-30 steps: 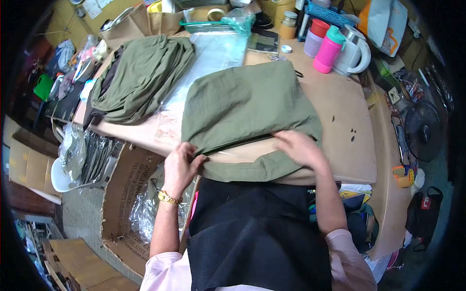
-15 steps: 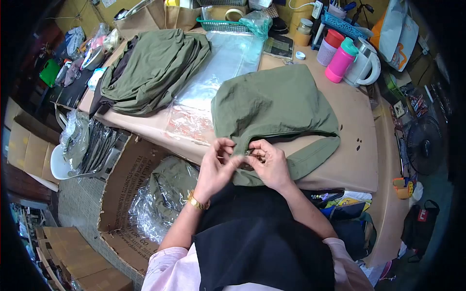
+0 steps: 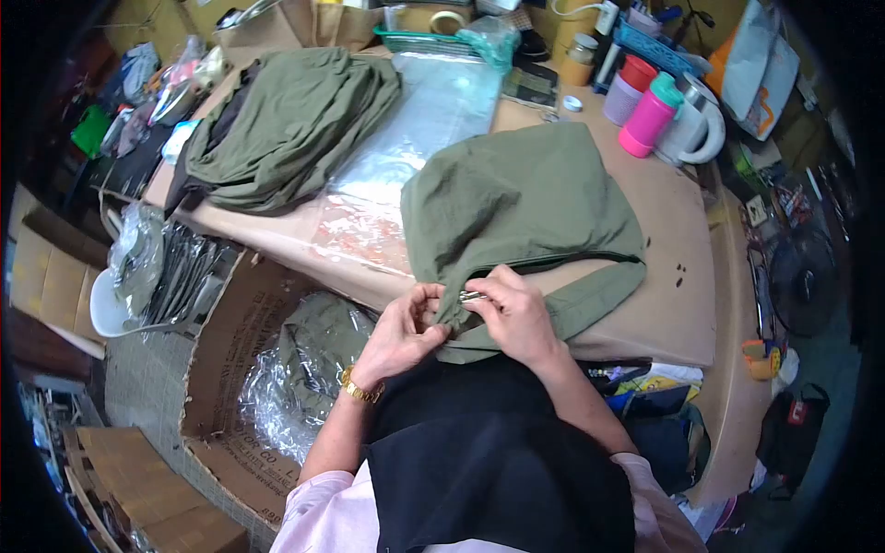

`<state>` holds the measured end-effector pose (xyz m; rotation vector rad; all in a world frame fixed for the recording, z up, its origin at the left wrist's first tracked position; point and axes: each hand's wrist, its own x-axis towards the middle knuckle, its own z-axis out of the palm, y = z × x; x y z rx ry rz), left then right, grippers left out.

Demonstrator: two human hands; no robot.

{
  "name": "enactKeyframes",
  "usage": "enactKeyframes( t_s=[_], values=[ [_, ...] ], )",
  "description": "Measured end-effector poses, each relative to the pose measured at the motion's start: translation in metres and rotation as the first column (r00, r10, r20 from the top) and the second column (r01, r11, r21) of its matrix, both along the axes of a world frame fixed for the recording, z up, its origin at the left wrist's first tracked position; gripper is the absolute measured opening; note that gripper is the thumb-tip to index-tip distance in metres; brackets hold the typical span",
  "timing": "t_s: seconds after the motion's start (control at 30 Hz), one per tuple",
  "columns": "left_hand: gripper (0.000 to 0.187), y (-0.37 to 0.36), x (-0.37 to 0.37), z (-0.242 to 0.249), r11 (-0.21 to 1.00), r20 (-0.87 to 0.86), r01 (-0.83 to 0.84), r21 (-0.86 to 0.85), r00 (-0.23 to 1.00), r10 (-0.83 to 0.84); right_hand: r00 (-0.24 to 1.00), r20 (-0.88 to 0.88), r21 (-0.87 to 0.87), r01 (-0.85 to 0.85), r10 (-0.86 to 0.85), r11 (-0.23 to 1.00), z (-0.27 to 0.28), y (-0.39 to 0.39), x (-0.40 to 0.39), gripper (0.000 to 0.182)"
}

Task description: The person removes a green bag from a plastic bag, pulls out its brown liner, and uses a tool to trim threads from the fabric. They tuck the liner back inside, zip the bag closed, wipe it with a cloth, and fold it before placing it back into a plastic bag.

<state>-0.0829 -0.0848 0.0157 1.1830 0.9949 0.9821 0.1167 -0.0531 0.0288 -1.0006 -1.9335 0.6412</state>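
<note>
Head view, looking down on a brown cardboard-covered worktable [image 3: 664,276]: at eleven o'clock lies a heap of olive-green cloth garments [image 3: 286,124], at twelve a clear plastic sheet [image 3: 415,120], at one a pink bottle with teal cap [image 3: 647,115] beside a white electric kettle [image 3: 696,129]. At eight o'clock, below the table edge, an open cardboard box [image 3: 240,369] holds plastic-wrapped olive pieces. Centred on the table, an olive-green fabric bag with a dark zipper line [image 3: 521,203] reaches to its near edge. Left hand [image 3: 406,327] and right hand [image 3: 516,313] meet at that edge, both pinching the fabric around a small metal zipper pull [image 3: 470,296]. Half a second ago the grip looked much the same, the hands slightly lower.
</note>
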Motion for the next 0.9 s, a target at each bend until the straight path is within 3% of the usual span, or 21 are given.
enactKeyframes(
  t_s=[0.03,0.1,0.13,0.27,0.3,0.33,0.37,0.43,0.5,0.57,0.6,0.67,0.7,0.77,0.9],
  values=[
    [0.045,-0.001,0.004,0.002,1.000,0.010,0.025,-0.002,1.000,-0.025,0.998,0.043,0.154,0.047,-0.055,0.987,-0.002,-0.001,-0.003,0.014],
    [0.041,-0.004,0.013,0.020,0.996,-0.300,-0.084,0.024,0.950,0.087,0.990,0.088,0.291,0.082,-0.112,0.953,-0.001,-0.005,-0.004,0.012],
    [0.034,-0.001,0.012,-0.007,0.975,-0.364,-0.158,0.156,0.909,0.206,0.989,0.070,0.275,0.110,-0.134,0.955,0.001,-0.008,-0.007,0.010],
    [0.019,0.002,0.015,0.005,0.987,-0.292,-0.153,0.052,0.943,0.162,0.995,-0.039,0.129,0.093,-0.089,0.987,-0.009,-0.008,-0.006,0.011],
    [0.018,0.002,0.014,0.009,0.991,-0.227,-0.134,-0.005,0.965,0.130,0.988,-0.136,-0.150,0.055,-0.075,0.987,-0.016,-0.005,-0.004,0.011],
    [0.016,0.001,0.010,0.011,0.991,-0.162,-0.122,-0.061,0.980,0.111,0.969,-0.234,-0.414,-0.028,-0.077,0.910,-0.021,-0.003,-0.005,0.011],
    [0.016,0.000,0.007,0.006,0.987,-0.175,-0.149,-0.066,0.975,0.136,0.948,-0.306,-0.513,-0.089,-0.085,0.854,-0.017,0.000,-0.005,0.012],
    [0.019,0.002,0.006,-0.009,0.991,0.011,-0.118,-0.056,0.993,0.119,0.925,-0.373,-0.528,-0.145,-0.074,0.837,-0.017,0.005,-0.005,0.013],
    [0.043,-0.003,0.012,-0.002,0.983,-0.109,-0.152,0.105,0.981,0.164,0.930,-0.363,-0.523,-0.147,-0.063,0.839,-0.013,0.008,-0.006,0.015],
    [0.047,-0.009,0.016,0.011,0.979,-0.305,-0.121,0.167,0.938,0.168,0.940,-0.333,-0.512,-0.114,-0.075,0.851,-0.008,0.010,-0.006,0.017],
    [0.047,-0.008,0.013,0.007,0.978,-0.303,-0.126,0.167,0.937,0.173,0.934,-0.349,-0.500,-0.122,-0.071,0.857,-0.012,0.012,-0.006,0.020],
    [0.047,-0.006,0.007,-0.005,0.992,0.010,-0.060,-0.114,0.998,0.062,0.929,-0.362,-0.525,-0.136,-0.076,0.840,-0.012,0.012,-0.006,0.021],
    [0.047,-0.004,0.006,-0.007,0.991,0.010,-0.063,-0.115,0.998,0.064,0.922,-0.377,-0.546,-0.147,-0.085,0.825,-0.012,0.013,-0.006,0.022],
    [0.048,-0.001,0.004,-0.009,0.985,0.184,0.034,-0.168,0.983,-0.002,0.914,-0.398,-0.557,-0.168,-0.084,0.813,-0.013,0.014,-0.006,0.022],
    [0.045,-0.006,0.009,-0.003,0.990,0.207,-0.004,-0.142,0.978,0.034,0.921,-0.380,-0.575,-0.162,-0.087,0.802,-0.008,0.015,-0.006,0.024]
  ],
)
